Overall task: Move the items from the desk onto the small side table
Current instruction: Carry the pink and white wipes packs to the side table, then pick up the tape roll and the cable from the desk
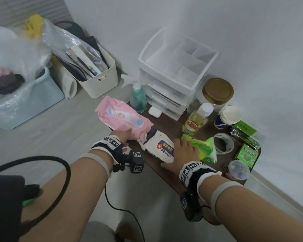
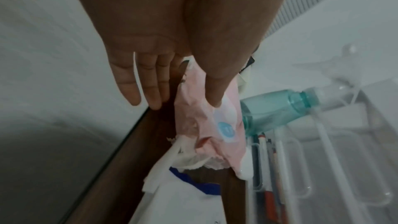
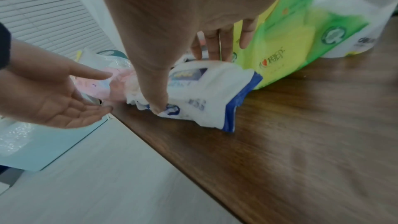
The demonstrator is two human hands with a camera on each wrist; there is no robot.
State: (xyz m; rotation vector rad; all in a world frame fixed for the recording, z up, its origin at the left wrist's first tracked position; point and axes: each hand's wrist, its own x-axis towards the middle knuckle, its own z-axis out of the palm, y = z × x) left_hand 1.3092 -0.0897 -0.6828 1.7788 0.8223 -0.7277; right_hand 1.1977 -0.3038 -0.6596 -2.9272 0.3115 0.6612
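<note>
On the small dark wood side table (image 1: 174, 127) a pink wipes pack (image 1: 122, 117) sticks out over the left edge. My left hand (image 1: 125, 135) has straight fingers; its thumb touches the pink pack (image 2: 215, 125) and the other fingers hang beside the table edge. A white wipes pack (image 1: 160, 145) lies next to it. My right hand (image 1: 184, 149) is spread flat over the white pack (image 3: 206, 94), thumb on the near end, fingers reaching a green tissue pack (image 1: 205, 147).
A clear drawer organizer (image 1: 175, 67), spray bottle (image 1: 138, 100), oil bottle (image 1: 196, 119), brown-lidded jar (image 1: 217, 91), paper cups (image 1: 229, 116), tape roll (image 1: 223, 144) and green boxes (image 1: 247, 152) crowd the table. A white bin (image 1: 98, 74) and a blue bin (image 1: 24, 105) stand on the floor at left.
</note>
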